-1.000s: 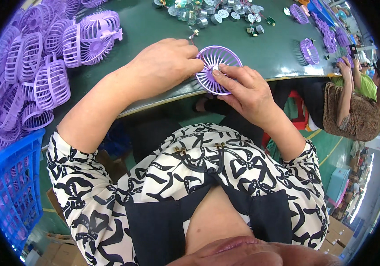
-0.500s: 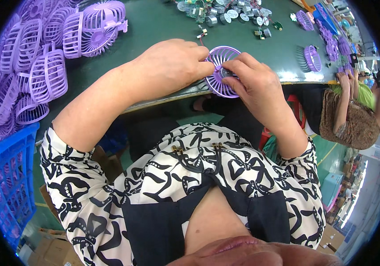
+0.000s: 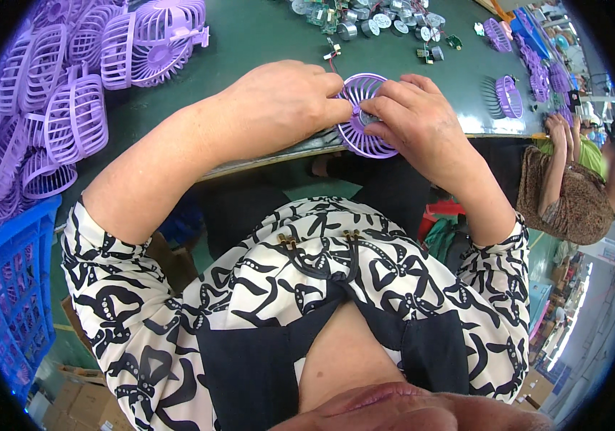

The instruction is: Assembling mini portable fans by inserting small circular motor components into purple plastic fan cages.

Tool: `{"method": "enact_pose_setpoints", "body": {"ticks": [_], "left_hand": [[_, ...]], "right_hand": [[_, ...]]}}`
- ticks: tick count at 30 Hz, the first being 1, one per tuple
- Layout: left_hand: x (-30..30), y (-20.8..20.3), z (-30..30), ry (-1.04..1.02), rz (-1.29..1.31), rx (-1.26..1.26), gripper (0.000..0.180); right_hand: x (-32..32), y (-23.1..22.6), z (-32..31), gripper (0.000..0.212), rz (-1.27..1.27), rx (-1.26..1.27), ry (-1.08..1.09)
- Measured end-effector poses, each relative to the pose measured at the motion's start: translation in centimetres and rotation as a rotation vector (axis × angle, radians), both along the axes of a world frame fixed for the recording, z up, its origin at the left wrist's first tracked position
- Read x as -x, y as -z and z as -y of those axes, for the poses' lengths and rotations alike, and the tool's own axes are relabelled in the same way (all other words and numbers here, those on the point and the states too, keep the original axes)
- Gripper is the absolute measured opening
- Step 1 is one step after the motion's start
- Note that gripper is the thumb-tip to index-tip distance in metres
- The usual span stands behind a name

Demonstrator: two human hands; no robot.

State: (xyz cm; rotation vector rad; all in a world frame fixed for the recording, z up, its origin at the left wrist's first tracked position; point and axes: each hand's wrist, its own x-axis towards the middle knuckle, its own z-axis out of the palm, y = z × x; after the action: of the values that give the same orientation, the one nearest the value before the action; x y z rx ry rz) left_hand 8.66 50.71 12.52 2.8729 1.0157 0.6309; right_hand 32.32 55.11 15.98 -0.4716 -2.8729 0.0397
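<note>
At the table's near edge sits a round purple fan cage (image 3: 365, 144), its ribbed bowl turned up toward me. My left hand (image 3: 299, 100) is closed at the cage's left side, its fingertips reaching in toward the hub; the exact grip is hidden behind the knuckles. A small grey motor (image 3: 370, 118) shows at the cage's centre, partly covered. Thumb and fingers of my right hand (image 3: 416, 122) close around that motor from the right. Beyond my left fingers, a thin wire runs to a small circuit board (image 3: 332, 52) lying on the table.
Purple fan cages (image 3: 77, 115) are heaped at the left, beside a blue crate (image 3: 13, 287). Several motors with boards (image 3: 375, 25) lie at the far middle. A single purple ring (image 3: 509, 97) stands at the right. Another person (image 3: 566, 190) sits farther right along the table.
My right hand has shifted slightly around the motor, and its index finger has lifted. The cage and both hands have moved a little to the right.
</note>
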Motion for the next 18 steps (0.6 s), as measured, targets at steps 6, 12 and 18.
{"method": "enact_pose_setpoints", "body": {"ticks": [6,12,18], "left_hand": [[-0.4,-0.2,-0.8,0.046,0.039,0.046,0.008],[-0.4,-1.3,-1.0,0.050,0.000,0.112,0.030],[2.1,-5.2,-0.7,-0.576,-0.174,-0.261,0.047]], "right_hand": [[-2.5,0.0,1.1,0.048,-0.105,0.107,0.063],[-3.6,3.6,2.9,0.059,-0.221,0.038,0.073],[-3.1,5.1,2.6,0.058,-0.351,0.038,0.069]]}}
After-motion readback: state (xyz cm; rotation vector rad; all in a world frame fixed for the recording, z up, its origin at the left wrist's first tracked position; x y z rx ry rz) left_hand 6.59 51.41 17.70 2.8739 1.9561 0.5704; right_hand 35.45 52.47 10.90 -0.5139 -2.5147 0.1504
